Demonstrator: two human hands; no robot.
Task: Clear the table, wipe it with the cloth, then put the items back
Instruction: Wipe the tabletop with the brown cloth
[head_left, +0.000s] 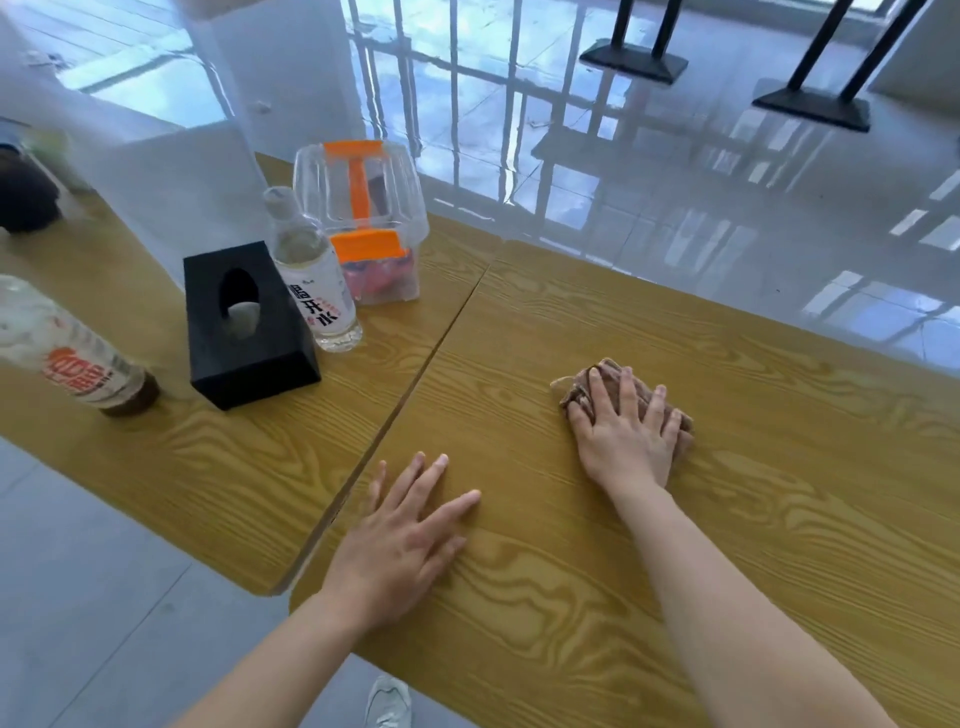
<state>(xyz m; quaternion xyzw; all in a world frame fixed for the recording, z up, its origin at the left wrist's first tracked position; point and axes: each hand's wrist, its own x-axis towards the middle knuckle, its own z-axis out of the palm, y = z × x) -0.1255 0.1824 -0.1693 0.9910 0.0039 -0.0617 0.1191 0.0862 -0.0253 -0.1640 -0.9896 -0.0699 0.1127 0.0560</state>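
Right hand (626, 436): fingers spread, palm pressing flat on the cloth (577, 388).
Cloth: brown and bunched, on the right-hand table (779, 467), towards its far edge.
Left hand (400, 540): fingers spread, flat on the same table near the seam (holding nothing).
Neighbouring table (234, 467): black tissue box (249, 327), water bottle (311, 280), clear box (363, 208), second bottle (78, 358).

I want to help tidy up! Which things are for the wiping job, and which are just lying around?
For the job: brown cloth, right hand pressing it, wooden table; probably tissue box, water bottle and clear box, to put back.

Just lying about: black stands on the floor, shoe.
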